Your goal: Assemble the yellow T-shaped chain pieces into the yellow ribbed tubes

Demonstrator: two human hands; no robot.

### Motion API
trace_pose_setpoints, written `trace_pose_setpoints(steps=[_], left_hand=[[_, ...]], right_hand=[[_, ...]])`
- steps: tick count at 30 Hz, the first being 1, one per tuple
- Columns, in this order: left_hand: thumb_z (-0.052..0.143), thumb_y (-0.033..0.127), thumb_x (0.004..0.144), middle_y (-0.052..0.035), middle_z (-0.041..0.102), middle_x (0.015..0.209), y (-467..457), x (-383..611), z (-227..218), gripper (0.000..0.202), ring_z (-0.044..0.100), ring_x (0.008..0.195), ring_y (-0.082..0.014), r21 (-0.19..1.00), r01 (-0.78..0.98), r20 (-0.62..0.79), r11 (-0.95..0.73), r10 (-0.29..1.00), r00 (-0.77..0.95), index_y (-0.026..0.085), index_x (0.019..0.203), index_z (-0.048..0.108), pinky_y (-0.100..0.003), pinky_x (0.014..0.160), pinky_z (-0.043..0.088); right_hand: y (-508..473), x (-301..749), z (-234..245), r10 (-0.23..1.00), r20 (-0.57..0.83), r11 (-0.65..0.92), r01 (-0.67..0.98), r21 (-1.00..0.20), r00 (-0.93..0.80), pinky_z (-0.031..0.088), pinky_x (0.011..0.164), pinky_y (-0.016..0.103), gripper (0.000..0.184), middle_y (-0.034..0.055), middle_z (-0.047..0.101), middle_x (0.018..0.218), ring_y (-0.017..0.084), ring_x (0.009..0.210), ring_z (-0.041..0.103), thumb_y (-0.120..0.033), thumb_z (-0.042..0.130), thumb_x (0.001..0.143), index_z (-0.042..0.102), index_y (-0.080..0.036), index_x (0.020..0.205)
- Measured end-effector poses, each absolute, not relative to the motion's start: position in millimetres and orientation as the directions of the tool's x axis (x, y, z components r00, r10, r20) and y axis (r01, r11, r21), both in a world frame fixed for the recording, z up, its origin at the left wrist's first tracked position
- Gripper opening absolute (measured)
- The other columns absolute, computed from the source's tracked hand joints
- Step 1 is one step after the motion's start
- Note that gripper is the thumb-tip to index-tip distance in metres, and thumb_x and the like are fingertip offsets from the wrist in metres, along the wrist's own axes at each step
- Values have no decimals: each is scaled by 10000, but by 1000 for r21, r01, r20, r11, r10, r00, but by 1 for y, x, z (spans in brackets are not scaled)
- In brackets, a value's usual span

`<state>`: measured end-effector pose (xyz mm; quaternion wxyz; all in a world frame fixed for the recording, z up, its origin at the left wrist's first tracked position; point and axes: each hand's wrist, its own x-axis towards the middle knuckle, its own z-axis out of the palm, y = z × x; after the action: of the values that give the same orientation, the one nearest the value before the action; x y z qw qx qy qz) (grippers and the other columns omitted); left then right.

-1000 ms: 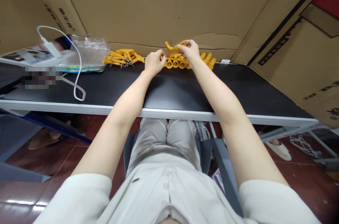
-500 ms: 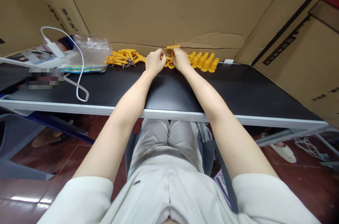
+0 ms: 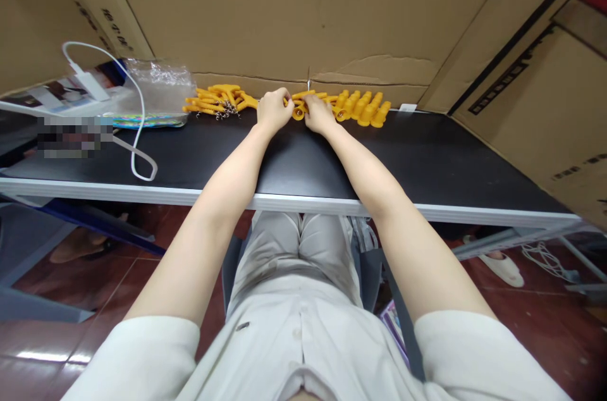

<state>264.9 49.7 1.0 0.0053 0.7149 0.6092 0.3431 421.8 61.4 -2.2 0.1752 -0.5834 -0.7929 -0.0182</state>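
My left hand (image 3: 275, 110) is closed at the back of the table, fingertips pinched on a yellow corkscrew part mostly hidden by the hand. Just beside it, my right hand (image 3: 318, 114) is closed with its fingers at a yellow corkscrew handle (image 3: 304, 95). Between the hands a round yellow cup-shaped piece (image 3: 298, 114) shows its opening. Left of my hands lies a pile of yellow corkscrew handles (image 3: 222, 96) with metal spirals (image 3: 228, 110). Several yellow bell-shaped corkscrew bodies (image 3: 365, 109) stand in rows to the right.
A clear plastic bag (image 3: 161, 88) and colourful flat packets (image 3: 147, 121) lie at the left, near a white cable (image 3: 142, 104) with its plug. Cardboard (image 3: 265, 9) walls the black table (image 3: 427, 154) at the back and right. A small white tag (image 3: 408, 108) lies by the wall.
The yellow handle by my right hand has come down and slightly left. My right fingers have shifted lower with it, while my left hand stays nearly in place.
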Motion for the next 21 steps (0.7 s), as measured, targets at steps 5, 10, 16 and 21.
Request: trace_pose_setpoints(steps=[5, 10, 16, 21], left_hand=[[571, 122, 970, -180, 762, 1382, 58, 265, -10, 435, 698, 1337, -339, 273, 897, 326, -348, 911, 254, 105, 1368, 747, -396, 1161, 541], [515, 70, 982, -250, 682, 1499, 67, 265, -20, 482, 649, 1419, -364, 248, 885, 280, -395, 903, 324, 12, 1422, 702, -404, 1219, 512], [513, 39, 933, -211, 660, 1544, 63, 266, -17, 556, 629, 1447, -345, 292, 881, 259, -372, 918, 302, 76, 1457, 691, -403, 1232, 507], [510, 35, 866, -225, 603, 1592, 57, 268, -14, 658, 564, 1503, -338, 307, 884, 216, -352, 931, 295, 50, 1513, 627, -387, 1292, 438]], right_hand=[[61, 417, -8, 943, 236, 276, 948, -162, -234, 297, 1336, 646, 672, 211, 423, 1770, 373, 1600, 458, -53, 431, 950, 516, -64, 1617], [66, 422, -10, 927, 267, 324, 922, -214, -264, 266, 1342, 702, 711, 194, 477, 1742, 367, 1615, 452, -89, 451, 939, 481, -105, 1649], [73, 444, 10, 908, 354, 316, 920, -232, -223, 325, 1313, 728, 685, 202, 475, 1740, 389, 1613, 452, -110, 512, 939, 517, -91, 1624], [73, 492, 24, 918, 392, 186, 939, -287, -62, 275, 1322, 744, 663, 204, 481, 1727, 417, 1627, 408, -125, 518, 956, 524, -119, 1619]])
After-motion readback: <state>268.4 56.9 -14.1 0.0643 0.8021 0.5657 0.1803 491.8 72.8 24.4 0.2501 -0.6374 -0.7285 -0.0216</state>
